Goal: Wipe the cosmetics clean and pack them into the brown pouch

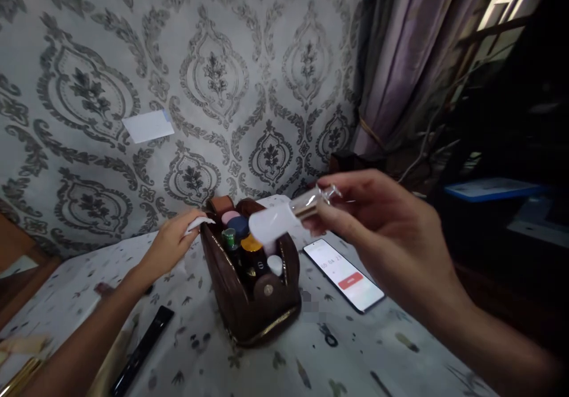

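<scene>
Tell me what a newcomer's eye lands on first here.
First, the right hand in the foreground, holding a small clear bottle above the open brown leather pouch at the table's centre, packed with capped bottles. Next, the lit phone lying right of the pouch, and the left hand holding something white at the pouch's left rim.

glossy brown leather pouch point(249, 308), clear glass bottle point(284, 216)

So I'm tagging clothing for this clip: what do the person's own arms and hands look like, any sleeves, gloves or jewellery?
Both forearms are bare, with no sleeves in view. The left hand and right hand wear no gloves. No rings, watch or bracelet show on either; the dim, blurred picture could hide small items.
</scene>
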Motion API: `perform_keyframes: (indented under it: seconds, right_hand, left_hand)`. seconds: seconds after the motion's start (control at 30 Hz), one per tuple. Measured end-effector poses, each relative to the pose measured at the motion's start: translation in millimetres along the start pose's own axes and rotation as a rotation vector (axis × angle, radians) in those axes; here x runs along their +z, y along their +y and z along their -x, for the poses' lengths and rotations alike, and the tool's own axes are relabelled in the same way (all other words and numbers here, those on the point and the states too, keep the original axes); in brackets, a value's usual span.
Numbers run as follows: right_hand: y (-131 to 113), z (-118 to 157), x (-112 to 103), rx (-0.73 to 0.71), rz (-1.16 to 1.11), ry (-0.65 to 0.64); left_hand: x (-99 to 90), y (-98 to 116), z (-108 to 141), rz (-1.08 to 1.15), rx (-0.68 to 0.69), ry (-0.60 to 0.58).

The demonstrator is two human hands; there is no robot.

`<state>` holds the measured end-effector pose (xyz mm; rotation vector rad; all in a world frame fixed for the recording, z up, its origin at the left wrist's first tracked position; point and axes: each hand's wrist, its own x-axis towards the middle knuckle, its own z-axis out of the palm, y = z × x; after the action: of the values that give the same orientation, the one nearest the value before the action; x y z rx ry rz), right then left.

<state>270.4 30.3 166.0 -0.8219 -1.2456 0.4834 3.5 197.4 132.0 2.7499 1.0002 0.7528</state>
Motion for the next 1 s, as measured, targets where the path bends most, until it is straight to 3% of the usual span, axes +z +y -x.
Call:
perform_keyframes:
  seconds: [0.1, 0.3, 0.5, 0.7, 1.0]
  right_hand:
    - [19.3, -35.3, 11.2, -0.094, 0.021, 0.007]
    - [66.3, -76.9, 43.4, -0.108, 0.041, -0.266]
    - [101.1, -94.9, 69.6, -0.056, 0.151, -0.487]
    - [133.5, -108.6, 94.3, 0.021, 0.291, -0.618]
    - [143.2, -119.5, 110.6, 0.01, 0.551, -0.753]
  left_hand:
    - [2.6, -2.7, 1.3, 0.035, -0.029, 0.021]
    - [5.2, -10.7, 3.5, 0.064, -0.055, 0.014]
    - [9.5, -13.6, 4.1, 0.086, -0.039, 0.071]
    - [10.9, -14.6, 4.0, 0.099, -0.023, 0.087]
    - [11.8, -17.2, 7.5, 0.092, -0.043, 0.087]
